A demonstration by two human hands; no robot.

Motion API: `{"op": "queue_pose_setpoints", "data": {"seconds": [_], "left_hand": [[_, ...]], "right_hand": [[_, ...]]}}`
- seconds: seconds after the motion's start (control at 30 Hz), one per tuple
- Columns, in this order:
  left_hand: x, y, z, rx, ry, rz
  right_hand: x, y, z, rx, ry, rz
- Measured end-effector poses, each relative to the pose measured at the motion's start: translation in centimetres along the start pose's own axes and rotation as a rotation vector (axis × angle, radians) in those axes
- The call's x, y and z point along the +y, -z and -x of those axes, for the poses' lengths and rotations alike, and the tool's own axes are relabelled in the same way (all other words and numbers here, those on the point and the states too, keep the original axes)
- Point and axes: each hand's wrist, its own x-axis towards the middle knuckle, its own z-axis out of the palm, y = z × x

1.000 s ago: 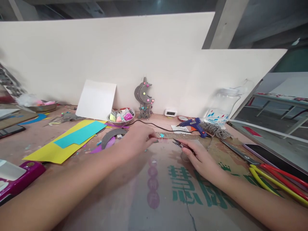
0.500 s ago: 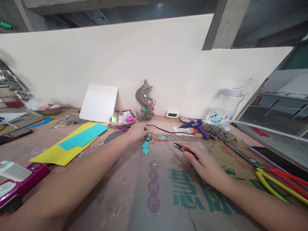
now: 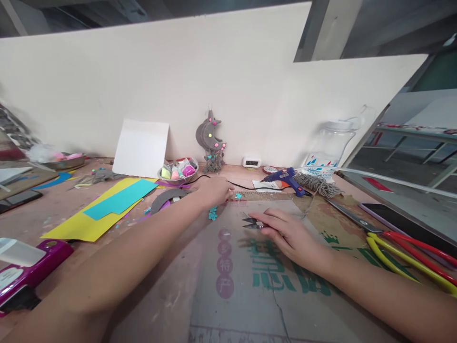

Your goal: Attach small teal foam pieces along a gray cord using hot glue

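My left hand (image 3: 215, 191) reaches to the back of the cardboard sheet (image 3: 214, 247), fingers bent together and pointing down. Whatever they pinch, if anything, is hidden. Close to its fingertips lies a single turquoise paper flower (image 3: 238, 196). More turquoise flower cutouts (image 3: 213, 213) sit just below that hand, partly covered by it. In my right hand (image 3: 285, 233) is a pair of small dark thread snips (image 3: 253, 223), held above the cardboard with the blades apart and pointing left.
A blue glue gun (image 3: 291, 181) and grey yarn (image 3: 317, 185) lie at the back right. Large scissors (image 3: 374, 228) and a phone (image 3: 410, 228) are on the right. Turquoise paper (image 3: 121, 199) rests on yellow paper (image 3: 67, 228) at left. A moon ornament (image 3: 210, 138) hangs behind.
My left hand has shifted right, nearer the single flower and over part of the other cutouts. My right hand has brought the snips left and lower. The view has tilted down slightly.
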Motion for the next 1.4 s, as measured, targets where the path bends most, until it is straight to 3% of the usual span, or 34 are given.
{"op": "queue_pose_setpoints", "data": {"seconds": [0.13, 0.37, 0.57, 0.7, 0.8, 0.9, 0.97, 1.07, 1.13, 1.27, 1.4], "left_hand": [[0.8, -1.1, -1.6, -0.071, -0.078, -0.057], [1.4, -1.1, -2.5, -0.196, -0.066, -0.079], [1.4, -0.6, -2.2, -0.096, -0.028, -0.079], [1.9, 0.1, 0.1, 0.012, -0.031, -0.089], [2.8, 0.3, 3.8, 0.051, -0.079, -0.085], [3.8, -0.2, 7.3, 0.086, -0.381, -0.204], [4.2, -0.8, 8.6, 0.094, -0.474, -0.306], [4.4, -1.7, 9.2, 0.052, -0.535, -0.333], [4.5, -2.3, 9.2, 0.092, -0.566, -0.280], [5.0, -2.9, 9.5, 0.115, -0.551, -0.214], [5.6, -2.0, 9.8, 0.066, -0.461, -0.049]], "right_hand": [[0.0, -0.1, 0.0, -0.018, 0.004, 0.003], [0.3, -0.3, 0.0, -0.038, -0.023, -0.013], [0.1, 0.0, 0.0, -0.043, -0.046, -0.019], [-0.1, 0.4, 0.2, -0.039, -0.095, -0.043], [-0.2, 1.4, -0.3, 0.091, -0.206, -0.124], [-0.2, 3.0, -1.3, 0.241, -0.411, -0.262], [-0.2, 4.2, -2.0, 0.216, -0.498, -0.363], [-0.2, 5.0, -2.5, 0.167, -0.534, -0.425], [-0.2, 4.7, -2.5, 0.147, -0.551, -0.434], [-0.2, 3.3, -2.5, 0.054, -0.590, -0.428], [-0.6, 2.3, -2.9, -0.012, -0.563, -0.526]]}}
